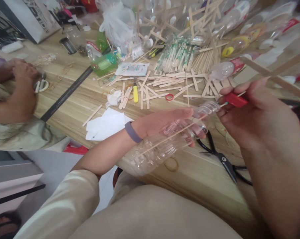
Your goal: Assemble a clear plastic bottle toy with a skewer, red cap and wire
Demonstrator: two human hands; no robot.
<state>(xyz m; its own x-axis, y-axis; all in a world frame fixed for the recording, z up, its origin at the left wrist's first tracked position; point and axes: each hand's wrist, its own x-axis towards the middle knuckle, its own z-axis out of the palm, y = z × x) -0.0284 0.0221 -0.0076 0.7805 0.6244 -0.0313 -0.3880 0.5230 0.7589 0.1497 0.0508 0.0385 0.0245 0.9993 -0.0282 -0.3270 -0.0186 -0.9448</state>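
Observation:
A clear plastic bottle (150,154) lies tilted across my lap and the table edge, its neck toward the upper right. My left hand (169,121) grips the bottle around its upper body, fingers partly seen through the plastic. My right hand (261,109) is at the bottle's neck, its fingers closed on a red bottle cap (235,99). A thin wooden skewer (174,134) runs along the bottle toward the cap. Just beyond my right hand, craft sticks joined in a cross (270,75) stick out; whether they are attached to the skewer I cannot tell.
Black-handled scissors (224,161) lie below my right hand. Ahead are loose craft sticks (164,83), a yellow screwdriver (135,91), wrapped sticks (176,54) and several plastic bottles (224,69). White paper (107,124) lies by my left forearm. Another person's hands (24,71) rest at left.

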